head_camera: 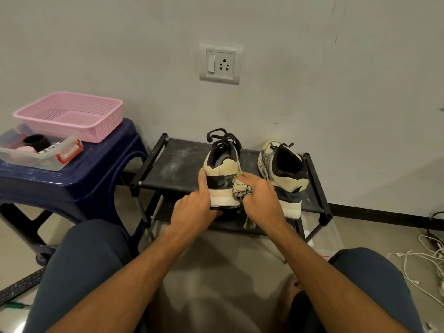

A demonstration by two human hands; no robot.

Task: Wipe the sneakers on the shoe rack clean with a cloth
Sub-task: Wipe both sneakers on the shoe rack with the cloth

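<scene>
Two cream and black sneakers stand heel-toward-me on the top shelf of a black shoe rack (173, 174). My left hand (194, 207) grips the left sneaker (222, 169) at its heel, thumb up along the side and fingers under the sole. My right hand (260, 200) holds a pale patterned cloth (241, 189) bunched against the right side of that heel; a tail of the cloth hangs below the hand. The right sneaker (283, 174) stands untouched just beyond my right hand.
A blue plastic stool (79, 188) at the left carries a pink basket (72, 116) and a clear lidded box (40, 152). White dust marks the rack's shelf. White cables (422, 258) lie on the floor at right. A wall socket (221, 63) is above the rack.
</scene>
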